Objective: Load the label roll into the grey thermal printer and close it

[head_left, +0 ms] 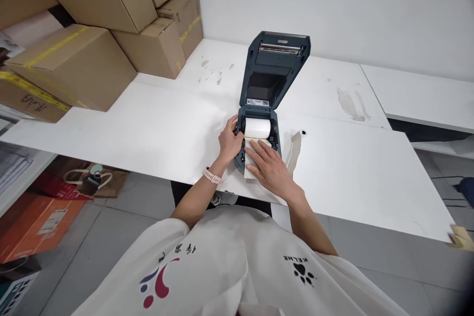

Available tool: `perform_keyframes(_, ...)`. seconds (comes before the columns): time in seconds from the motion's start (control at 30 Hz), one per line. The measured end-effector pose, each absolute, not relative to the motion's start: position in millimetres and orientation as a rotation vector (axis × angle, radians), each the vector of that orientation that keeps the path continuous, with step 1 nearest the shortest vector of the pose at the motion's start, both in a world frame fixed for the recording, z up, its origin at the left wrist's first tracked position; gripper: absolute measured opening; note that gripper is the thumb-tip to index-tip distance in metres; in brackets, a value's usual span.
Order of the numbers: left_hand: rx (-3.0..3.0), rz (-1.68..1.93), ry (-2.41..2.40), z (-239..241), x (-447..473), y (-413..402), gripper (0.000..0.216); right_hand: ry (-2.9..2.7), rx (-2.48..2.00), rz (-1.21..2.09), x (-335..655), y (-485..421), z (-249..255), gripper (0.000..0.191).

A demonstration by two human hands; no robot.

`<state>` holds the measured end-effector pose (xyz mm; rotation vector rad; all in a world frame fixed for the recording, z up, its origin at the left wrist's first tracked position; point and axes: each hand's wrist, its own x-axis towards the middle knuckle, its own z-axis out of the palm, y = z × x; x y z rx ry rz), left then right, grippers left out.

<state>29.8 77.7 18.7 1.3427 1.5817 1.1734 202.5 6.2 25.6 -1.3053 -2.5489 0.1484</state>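
Since the label printer stands at 12 o'clock on the desk, lid raised, I see its white roll bared, presumably for access. The right hand lies open over the paper strip, seemingly flattening it; the left hand curls at the printer's 9 o'clock edge, perhaps steadying it, grip unclear to me. A small roll sits at 3 o'clock; at 6, the shirt reads KELME.

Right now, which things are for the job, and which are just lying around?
For the job:
- open printer
- white roll inside it
- paper strip under the right hand
- perhaps the thin roll beside it

Probably just lying around:
- cardboard boxes
- orange box
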Motion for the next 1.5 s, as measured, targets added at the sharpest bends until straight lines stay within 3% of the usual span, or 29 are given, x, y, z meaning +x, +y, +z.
perform_keyframes(0.73, 1.209, 1.290, 1.416, -4, 29, 87, 0.060, -2.582, -1.305, 0.136, 204, 6, 27, 0.055)
perform_keyframes(1.03, 1.165, 1.232, 1.322, 0, 29, 67, 0.051, -2.600, -1.286, 0.135, 205, 6, 22, 0.071)
perform_keyframes(1.5, 1.032, 1.098, 1.244, 4, 32, 6, 0.083, -2.622, -1.261, 0.173, 205, 7, 22, 0.083)
